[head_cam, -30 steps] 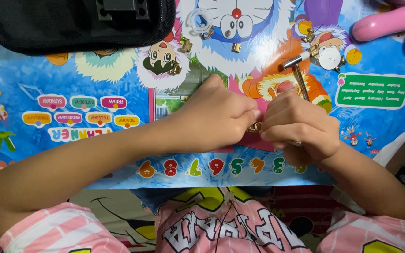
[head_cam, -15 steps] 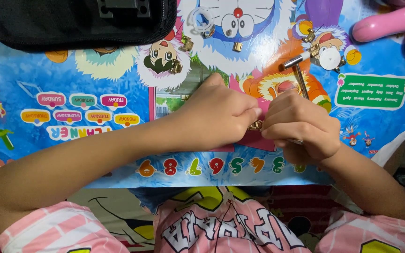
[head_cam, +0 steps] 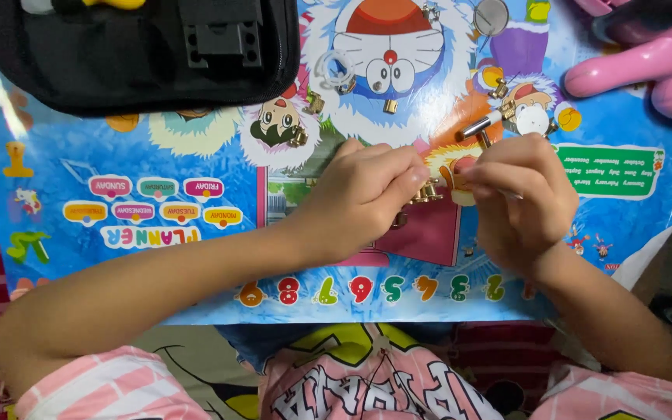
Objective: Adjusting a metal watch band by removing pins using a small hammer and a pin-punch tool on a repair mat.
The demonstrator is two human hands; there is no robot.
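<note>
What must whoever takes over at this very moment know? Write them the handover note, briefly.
Left hand: fingers closed on a small brass part, held just over the poster.
Right hand: fingertips pinched right beside that part; what they grip is hidden.
Around them: loose brass pieces and a small silver tool lie on the poster above the hands; black pouch at top left, pink toy at top right.
Done: one part is in hand.
Left: the other pieces lie untouched.
</note>
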